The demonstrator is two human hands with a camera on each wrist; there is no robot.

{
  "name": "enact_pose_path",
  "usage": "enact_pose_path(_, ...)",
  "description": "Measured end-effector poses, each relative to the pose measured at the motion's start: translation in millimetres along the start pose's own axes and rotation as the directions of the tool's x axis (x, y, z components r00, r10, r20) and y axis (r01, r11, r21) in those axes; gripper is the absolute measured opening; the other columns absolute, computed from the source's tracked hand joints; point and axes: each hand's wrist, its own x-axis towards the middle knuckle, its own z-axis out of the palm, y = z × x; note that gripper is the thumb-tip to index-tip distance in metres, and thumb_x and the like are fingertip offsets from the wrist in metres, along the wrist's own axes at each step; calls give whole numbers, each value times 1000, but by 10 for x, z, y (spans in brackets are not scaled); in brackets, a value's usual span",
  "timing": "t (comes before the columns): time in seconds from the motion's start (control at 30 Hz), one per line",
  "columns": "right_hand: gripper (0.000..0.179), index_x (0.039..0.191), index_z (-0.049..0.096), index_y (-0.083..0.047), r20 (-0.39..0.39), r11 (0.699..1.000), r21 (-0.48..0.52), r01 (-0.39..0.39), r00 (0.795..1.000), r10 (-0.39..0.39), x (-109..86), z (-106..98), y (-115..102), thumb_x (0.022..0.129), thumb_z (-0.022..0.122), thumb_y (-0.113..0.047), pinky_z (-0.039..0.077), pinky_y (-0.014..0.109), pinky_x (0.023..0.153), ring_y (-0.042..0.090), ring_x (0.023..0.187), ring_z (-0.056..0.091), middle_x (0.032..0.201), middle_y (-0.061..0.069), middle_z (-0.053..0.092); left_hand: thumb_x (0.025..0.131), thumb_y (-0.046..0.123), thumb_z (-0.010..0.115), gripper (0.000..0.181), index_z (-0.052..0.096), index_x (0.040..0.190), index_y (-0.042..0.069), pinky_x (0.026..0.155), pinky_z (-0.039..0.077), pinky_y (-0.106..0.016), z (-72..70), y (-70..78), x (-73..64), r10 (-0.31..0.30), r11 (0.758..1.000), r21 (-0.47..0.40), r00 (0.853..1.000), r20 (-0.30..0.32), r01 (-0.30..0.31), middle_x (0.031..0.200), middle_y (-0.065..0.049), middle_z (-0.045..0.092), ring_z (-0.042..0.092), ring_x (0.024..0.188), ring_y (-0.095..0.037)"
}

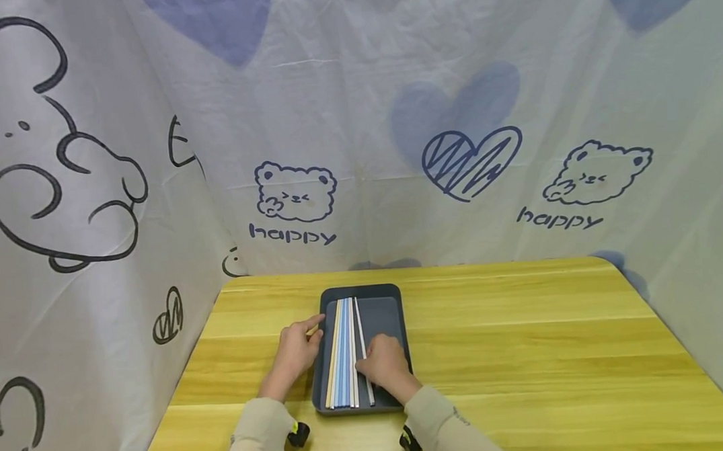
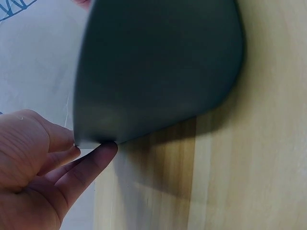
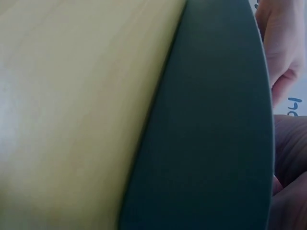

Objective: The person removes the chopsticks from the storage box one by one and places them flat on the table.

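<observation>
Several slim pastel chopsticks (image 1: 341,357), yellow, blue and white, lie side by side along the left of a dark grey tray (image 1: 380,309). A light chopstick (image 1: 360,326) lies apart, to their right, slightly slanted. My right hand (image 1: 384,362) reaches into the tray with curled fingers and pinches this chopstick, thumb close to the row. At the tray's left wall, my left hand (image 1: 297,349) touches the rim with fairly straight fingers. In the left wrist view, fingertips (image 2: 109,148) press the tray's outer side. The tray wall (image 3: 206,120) hides most of my right hand in the right wrist view.
The tray stands on a yellow wood-grain table (image 1: 524,353). A white cloth (image 1: 363,118) printed with hearts and bears hangs behind the table and along its left side. Black wrist cameras (image 1: 298,434) sit at both cuffs, near the tray's front corners.
</observation>
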Motion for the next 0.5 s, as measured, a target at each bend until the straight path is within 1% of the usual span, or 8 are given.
enact_pose_path(0.13,46,47,47,-18,36,999,42,-2,999,1,0,-49,15,80,78,-9,35,23,37,7,29,44,36,-8,45,104,5,63,42,64,146,8,43,40,-21,1,7,-8,-5,1000,-4,1000,1,5,142,-28,64,47,46,-10)
enact_pose_path(0.17,46,46,47,-18,46,999,50,-7,999,4,4,-59,18,80,77,-9,36,23,36,7,29,45,36,-8,45,104,5,63,42,64,146,8,42,40,-21,1,8,-10,-3,1000,-3,1000,1,3,139,-29,66,47,45,-10)
enact_pose_path(0.27,44,48,49,-16,74,996,84,-30,997,23,18,-87,24,81,77,-9,43,24,36,8,31,50,37,-7,47,104,5,63,42,64,146,8,43,40,-21,0,10,-12,-5,1000,-9,1000,0,5,133,-30,68,47,46,-10)
enact_pose_path(0.37,41,51,52,-14,102,990,124,-59,994,47,31,-119,25,83,77,-7,51,28,39,9,32,55,40,-5,50,104,4,63,42,64,146,7,43,40,-21,-2,10,-12,-3,1000,-11,1000,2,3,134,-30,68,48,47,-10)
enact_pose_path(0.5,36,56,55,-12,134,976,192,-103,988,78,41,-190,19,84,75,-4,56,32,43,10,34,56,45,-2,54,104,4,63,41,64,145,7,43,40,-21,-5,2,-13,4,1000,-3,1000,-1,-4,139,-30,65,48,47,-9)
